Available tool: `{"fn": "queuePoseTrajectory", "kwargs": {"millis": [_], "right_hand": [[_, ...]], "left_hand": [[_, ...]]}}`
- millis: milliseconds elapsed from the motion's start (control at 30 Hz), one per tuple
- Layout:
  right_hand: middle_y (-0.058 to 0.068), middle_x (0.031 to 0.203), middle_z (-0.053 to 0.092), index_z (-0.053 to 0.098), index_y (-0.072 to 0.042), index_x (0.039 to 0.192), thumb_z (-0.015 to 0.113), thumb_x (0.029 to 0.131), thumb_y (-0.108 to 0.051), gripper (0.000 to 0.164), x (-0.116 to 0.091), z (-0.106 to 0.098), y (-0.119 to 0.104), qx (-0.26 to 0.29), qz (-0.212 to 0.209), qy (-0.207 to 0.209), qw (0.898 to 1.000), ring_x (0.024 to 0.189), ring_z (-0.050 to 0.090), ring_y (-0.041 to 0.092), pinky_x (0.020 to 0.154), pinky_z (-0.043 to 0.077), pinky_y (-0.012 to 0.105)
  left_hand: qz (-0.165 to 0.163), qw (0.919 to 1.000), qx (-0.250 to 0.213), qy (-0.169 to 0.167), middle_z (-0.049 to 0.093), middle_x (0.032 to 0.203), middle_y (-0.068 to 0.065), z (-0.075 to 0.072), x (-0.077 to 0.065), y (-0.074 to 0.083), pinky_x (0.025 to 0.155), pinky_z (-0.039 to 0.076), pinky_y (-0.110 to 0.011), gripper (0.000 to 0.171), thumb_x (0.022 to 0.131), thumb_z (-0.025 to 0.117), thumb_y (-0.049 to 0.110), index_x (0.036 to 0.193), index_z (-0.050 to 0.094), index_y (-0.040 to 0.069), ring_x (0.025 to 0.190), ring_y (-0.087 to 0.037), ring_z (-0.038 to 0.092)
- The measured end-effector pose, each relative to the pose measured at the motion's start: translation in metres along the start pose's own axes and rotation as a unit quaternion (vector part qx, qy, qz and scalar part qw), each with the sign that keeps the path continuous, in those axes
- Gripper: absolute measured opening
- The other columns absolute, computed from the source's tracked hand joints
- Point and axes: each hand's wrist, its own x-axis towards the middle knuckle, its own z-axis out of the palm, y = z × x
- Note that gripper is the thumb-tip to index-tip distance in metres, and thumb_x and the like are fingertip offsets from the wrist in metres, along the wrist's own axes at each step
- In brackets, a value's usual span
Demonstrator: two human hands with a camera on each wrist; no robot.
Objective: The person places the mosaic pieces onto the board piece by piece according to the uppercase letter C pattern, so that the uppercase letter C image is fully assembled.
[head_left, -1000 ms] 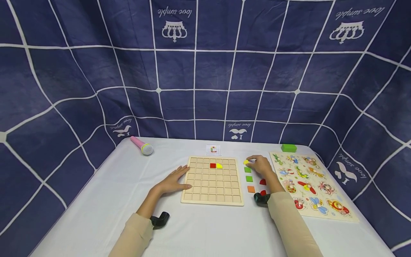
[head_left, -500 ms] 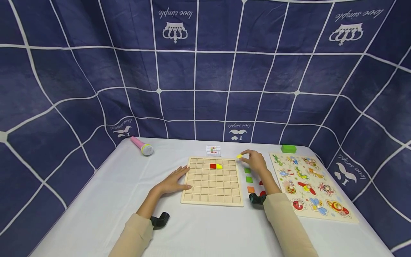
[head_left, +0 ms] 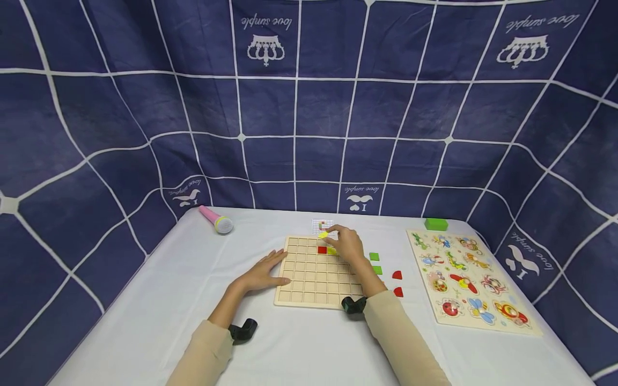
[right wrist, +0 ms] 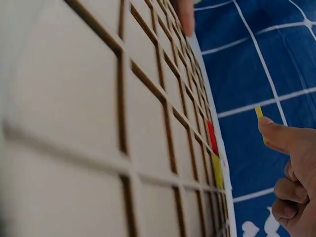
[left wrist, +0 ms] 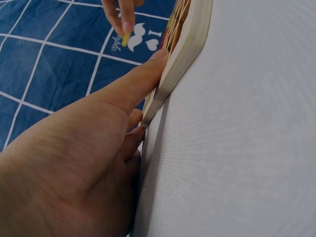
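My right hand pinches a small yellow tile between thumb and fingertips, above the far edge of the wooden grid board. In the right wrist view, that yellow tile stands out past the thumb, apart from the board. My left hand lies at the board's left side with its fingers extended. In the left wrist view, its thumb touches the board's rim. A red tile and another yellow tile sit side by side in the grid's second row from the back.
Behind the board lies a printed pattern card, partly covered. To the right are green tiles and red rounded pieces. Farther right lie an insect puzzle board and a green block. A pink toy microphone lies back left.
My right hand has carried the yellow tile leftward, from beside the green tiles to over the board's far edge. The left hand has stayed on the board's left side.
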Motion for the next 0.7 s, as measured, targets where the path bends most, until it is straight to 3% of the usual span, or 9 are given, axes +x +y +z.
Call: {"fn": "queuePoseTrajectory", "kwargs": {"millis": [200, 367, 500, 700], "right_hand": [[0.0, 0.053, 0.05, 0.069, -0.014, 0.103, 0.073, 0.078, -0.031, 0.03, -0.003, 0.023, -0.011, -0.001, -0.003, -0.027, 1.0, 0.043, 0.033, 0.009, 0.036, 0.028, 0.022], [0.005, 0.08, 0.069, 0.071, -0.018, 0.099, 0.074, 0.078, -0.032, 0.026, -0.004, 0.032, -0.012, -0.018, 0.003, -0.044, 0.999, 0.057, 0.053, 0.014, 0.044, 0.041, 0.027], [0.006, 0.092, 0.069, 0.071, -0.019, 0.097, 0.075, 0.078, -0.031, 0.024, -0.004, 0.036, -0.012, -0.027, 0.0, -0.052, 0.998, 0.069, 0.059, 0.018, 0.051, 0.045, 0.03], [0.007, 0.093, 0.069, 0.072, -0.018, 0.099, 0.074, 0.079, -0.031, 0.024, -0.006, 0.036, -0.014, -0.034, -0.002, -0.062, 0.997, 0.07, 0.058, 0.017, 0.052, 0.045, 0.029]], "left_hand": [[0.004, 1.0, 0.002, 0.0, 0.021, 0.152, -0.008, 0.0, 0.0, -0.001, 0.11, 0.009, -0.051, 0.089, 0.077, 0.069, 0.048, 0.145, 0.028, 0.009, 0.14, -0.03, 0.007], [0.004, 1.0, 0.006, -0.001, 0.02, 0.152, -0.007, 0.0, 0.001, 0.0, 0.11, 0.01, -0.052, 0.088, 0.077, 0.069, 0.049, 0.146, 0.028, 0.011, 0.14, -0.03, 0.007], [0.004, 1.0, 0.007, -0.001, 0.02, 0.152, -0.007, 0.0, 0.001, 0.0, 0.11, 0.01, -0.052, 0.088, 0.077, 0.069, 0.049, 0.146, 0.028, 0.011, 0.14, -0.029, 0.007], [0.003, 1.0, 0.007, -0.001, 0.02, 0.152, -0.007, 0.0, 0.001, -0.001, 0.11, 0.01, -0.052, 0.089, 0.077, 0.069, 0.048, 0.146, 0.028, 0.011, 0.139, -0.03, 0.007]]}}
